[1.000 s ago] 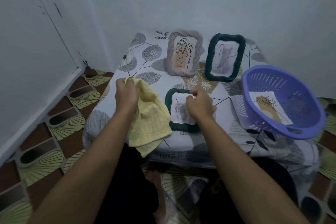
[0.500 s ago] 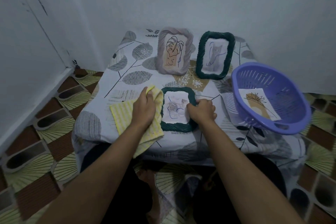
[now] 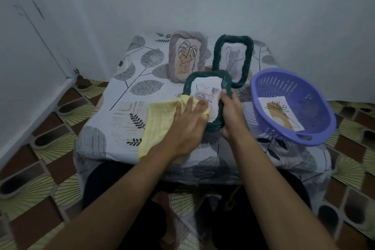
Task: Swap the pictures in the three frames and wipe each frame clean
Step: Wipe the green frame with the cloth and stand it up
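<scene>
The right hand (image 3: pixel 231 115) is gripping the seemingly light, stiff frame (image 3: pixel 209 73) by its rim; the left hand's (image 3: pixel 186 126) spread fingers (image 3: pixel 199 105) are pressing soft cloth (image 3: pixel 160 115).

Low desk (image 3: pixel 125 119) draped in a pale leaf-print cover. Directly on it:
- a yellow cloth (image 3: pixel 158 122), lying flat beneath the left hand (image 3: pixel 188 119) and spreading to that hand's left
- a mauve frame (image 3: pixel 173 57) and a dark green frame (image 3: pixel 233 38), upright side by side beyond both hands
- a purple basket (image 3: pixel 316 97), just right of the right hand (image 3: pixel 231 115)
</scene>
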